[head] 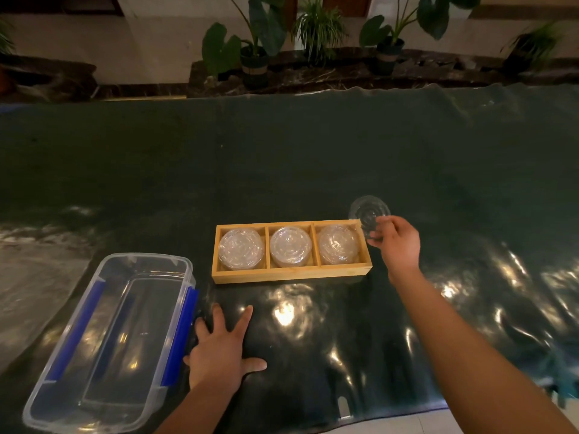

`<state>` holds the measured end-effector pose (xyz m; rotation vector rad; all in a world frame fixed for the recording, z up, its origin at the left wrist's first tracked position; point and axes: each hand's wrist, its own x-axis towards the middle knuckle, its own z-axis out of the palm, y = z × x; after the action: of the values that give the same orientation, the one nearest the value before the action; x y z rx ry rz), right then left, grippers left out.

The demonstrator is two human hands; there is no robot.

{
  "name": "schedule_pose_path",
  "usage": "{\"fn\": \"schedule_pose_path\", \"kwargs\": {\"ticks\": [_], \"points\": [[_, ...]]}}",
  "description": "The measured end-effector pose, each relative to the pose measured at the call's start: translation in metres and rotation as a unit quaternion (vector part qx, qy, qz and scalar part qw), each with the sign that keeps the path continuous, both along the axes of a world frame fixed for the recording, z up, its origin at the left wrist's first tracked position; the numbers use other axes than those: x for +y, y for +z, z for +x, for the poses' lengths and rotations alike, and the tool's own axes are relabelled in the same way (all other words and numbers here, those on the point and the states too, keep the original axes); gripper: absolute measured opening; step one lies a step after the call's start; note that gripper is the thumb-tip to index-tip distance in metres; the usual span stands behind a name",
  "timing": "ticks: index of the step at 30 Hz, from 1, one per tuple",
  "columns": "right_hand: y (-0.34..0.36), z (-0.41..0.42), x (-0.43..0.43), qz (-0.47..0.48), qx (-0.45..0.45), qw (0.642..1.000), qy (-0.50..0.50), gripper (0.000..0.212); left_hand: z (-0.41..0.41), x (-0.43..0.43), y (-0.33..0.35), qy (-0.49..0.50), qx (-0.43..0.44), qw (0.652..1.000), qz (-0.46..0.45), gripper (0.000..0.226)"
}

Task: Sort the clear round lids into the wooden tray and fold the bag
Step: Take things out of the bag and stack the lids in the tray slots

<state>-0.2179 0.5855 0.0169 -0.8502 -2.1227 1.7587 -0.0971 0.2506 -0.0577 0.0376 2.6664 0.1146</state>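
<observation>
A wooden tray [283, 274] with three compartments lies at the middle of the dark table. Each compartment holds a stack of clear round lids: left [240, 249], middle [290, 245], right [337, 243]. My right hand [397, 242] hovers just right of the tray's far right corner, its fingertips pinching a clear round lid [369, 211] that tilts up in the air. My left hand [221, 349] lies flat on the table in front of the tray, fingers spread, holding nothing. No bag can be made out.
A clear plastic box with blue clips [116, 336] stands empty at the near left, touching my left hand's side. A glossy dark sheet [313, 158] covers the table. Potted plants [255, 57] line the far side beyond it.
</observation>
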Motion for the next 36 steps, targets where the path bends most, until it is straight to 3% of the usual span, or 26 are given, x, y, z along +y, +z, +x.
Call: {"fn": "schedule_pose_path", "kwargs": {"ticks": [4,9,15,18,23,36], "points": [[-0.007,-0.008,-0.005,-0.043,-0.079,0.996,0.018,0.016,0.000,0.000,-0.001,-0.002,0.003,1.000,-0.005,0.126],[-0.009,-0.014,-0.018,0.166,-0.147,0.973,0.070,0.021,-0.001,-0.002,-0.003,0.000,0.005,1.000,-0.003,0.128],[-0.011,-0.018,-0.019,0.238,-0.165,0.949,0.123,0.033,0.000,-0.002,-0.005,-0.001,0.005,1.000,-0.002,0.129],[-0.015,-0.016,-0.018,0.288,-0.159,0.933,0.147,0.049,0.000,-0.002,-0.004,-0.002,0.005,1.000,-0.003,0.127],[-0.017,-0.015,-0.020,0.402,-0.179,0.857,0.270,0.096,0.000,-0.001,-0.001,-0.004,0.003,1.000,-0.001,0.125],[-0.007,-0.029,-0.022,0.473,-0.217,0.782,0.342,0.086,0.001,-0.002,-0.001,-0.003,0.009,1.000,0.007,0.126]]}}
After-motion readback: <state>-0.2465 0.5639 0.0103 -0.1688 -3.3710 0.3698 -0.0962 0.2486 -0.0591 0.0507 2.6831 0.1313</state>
